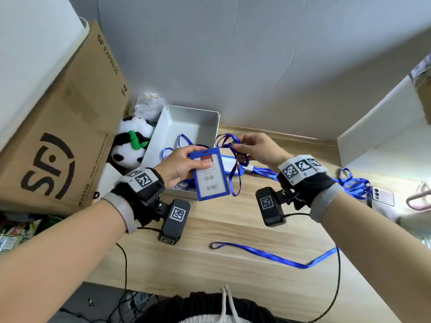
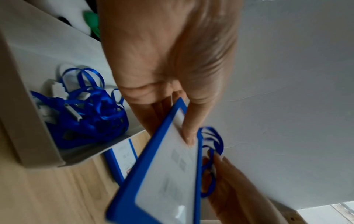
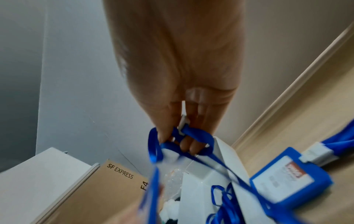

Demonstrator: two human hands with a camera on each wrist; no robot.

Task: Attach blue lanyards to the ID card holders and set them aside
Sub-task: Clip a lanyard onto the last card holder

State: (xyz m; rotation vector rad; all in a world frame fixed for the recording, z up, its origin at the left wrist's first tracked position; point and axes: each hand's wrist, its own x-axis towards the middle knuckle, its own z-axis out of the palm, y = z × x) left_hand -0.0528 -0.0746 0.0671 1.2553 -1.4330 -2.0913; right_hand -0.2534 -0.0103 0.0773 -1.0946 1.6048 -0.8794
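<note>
My left hand (image 1: 184, 165) grips a blue-framed ID card holder (image 1: 210, 174) by its upper left part, thumb on its clear face, above the white box's near corner. In the left wrist view the card holder (image 2: 168, 174) fills the lower middle, held by my fingers (image 2: 188, 121). My right hand (image 1: 250, 145) pinches a blue lanyard (image 1: 234, 164) near its white clip, just right of the holder's top; the loops hang down beside the holder. In the right wrist view my fingertips (image 3: 188, 145) hold the lanyard (image 3: 191, 134) at the clip.
A white box (image 1: 193, 117) holds several blue lanyards (image 2: 86, 106). Another holder with lanyard (image 3: 287, 177) lies on the wooden table (image 1: 233, 276) beside it. One loose lanyard (image 1: 275, 254) lies near me, more at right (image 1: 354, 185). A cardboard box (image 1: 58, 136) and plush panda (image 1: 130, 145) stand left.
</note>
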